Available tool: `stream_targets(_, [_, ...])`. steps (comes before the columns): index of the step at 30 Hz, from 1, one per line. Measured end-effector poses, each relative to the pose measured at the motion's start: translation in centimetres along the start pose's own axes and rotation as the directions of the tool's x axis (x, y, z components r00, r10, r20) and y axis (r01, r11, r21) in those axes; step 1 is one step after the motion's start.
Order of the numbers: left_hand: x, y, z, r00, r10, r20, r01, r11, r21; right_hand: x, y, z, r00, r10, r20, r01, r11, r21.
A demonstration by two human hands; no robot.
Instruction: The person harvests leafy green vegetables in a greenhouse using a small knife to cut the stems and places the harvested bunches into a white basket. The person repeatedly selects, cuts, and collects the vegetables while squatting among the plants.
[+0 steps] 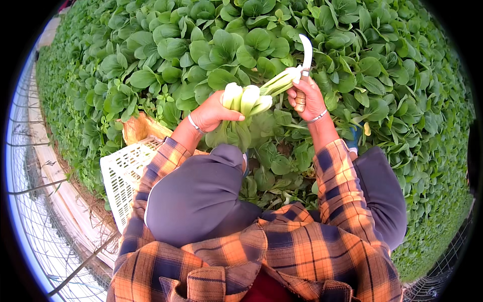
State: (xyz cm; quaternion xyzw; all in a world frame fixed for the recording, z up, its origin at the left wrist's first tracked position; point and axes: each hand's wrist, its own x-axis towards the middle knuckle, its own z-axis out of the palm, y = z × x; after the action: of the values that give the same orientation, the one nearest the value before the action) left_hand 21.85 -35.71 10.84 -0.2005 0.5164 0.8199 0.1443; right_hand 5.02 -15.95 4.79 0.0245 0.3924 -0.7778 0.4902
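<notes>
A bunch of bok choy (247, 100) is gripped in my left hand (213, 113), its pale stem bases up and its leaves hanging down over my knee. My right hand (311, 100) is closed on the wooden handle of a curved knife (306, 51), whose blade points up and away from me. Between the thumb of that hand and the knife is the pale base of one more bok choy (283, 81), its leaf end toward the bunch. Whether this plant touches the bunch I cannot tell.
Dense growing bok choy (219, 49) surrounds me ahead and on the right. Cut or loose leaves (281, 162) lie between my legs. By my left leg stands a white plastic crate (120, 181), with a tan sack (139, 128) behind it. Wire netting (45, 226) runs along the far left.
</notes>
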Motion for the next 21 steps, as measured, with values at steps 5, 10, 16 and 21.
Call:
stream_targets(5, [0.6,1.0,0.7,0.998,0.048,-0.041,-0.05,0.998,-0.032,-0.1,-4.2,-1.2,0.97,-0.004,-0.241,-0.147,0.784,-0.602])
stream_targets(10, [0.9,0.7,-0.1,0.99,0.086,-0.109,-0.085,0.996,0.012,-0.8,-6.7,-1.4,0.956,-0.167,-0.242,-0.04,0.742,-0.669])
stream_targets(16, [0.8,1.4,-0.7,0.969,0.13,-0.211,-0.125,0.991,0.041,-1.4,-9.1,-1.4,0.91,-0.369,-0.187,0.179,0.761,-0.624])
stream_targets(21, [1.0,1.5,-1.3,0.951,0.141,-0.273,-0.139,0.99,0.027,-1.7,-10.2,-1.4,0.866,-0.43,-0.256,0.316,0.866,-0.387])
